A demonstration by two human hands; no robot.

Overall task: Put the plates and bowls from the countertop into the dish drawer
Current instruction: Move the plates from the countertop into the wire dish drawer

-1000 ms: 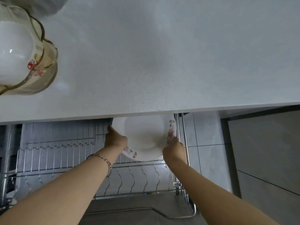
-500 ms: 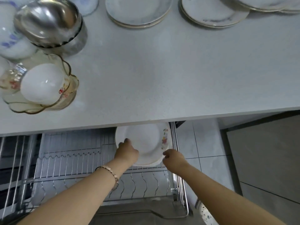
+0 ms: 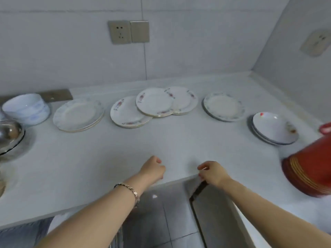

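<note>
Glazed ceramic on matt speckled stone, with a few metal and lacquer-like accents.

The countertop (image 3: 179,140) looks like pale, faintly speckled stone with a smooth, dull finish; the wall tiles (image 3: 197,51) behind it are smooth and semi-matt. The floral plates (image 3: 154,102), scalloped plate stack (image 3: 78,114) and blue-rimmed deep plates (image 3: 274,127) are glossy white glazed ceramic, as is the blue-patterned bowl stack (image 3: 26,108). The steel bowl (image 3: 9,135) is polished, mirror-bright metal. The red container (image 3: 311,170) has a smooth, shiny surface with gold bands. The bracelet (image 3: 129,190) looks metallic. The socket plate (image 3: 120,32) has a brushed, satin sheen.
</note>
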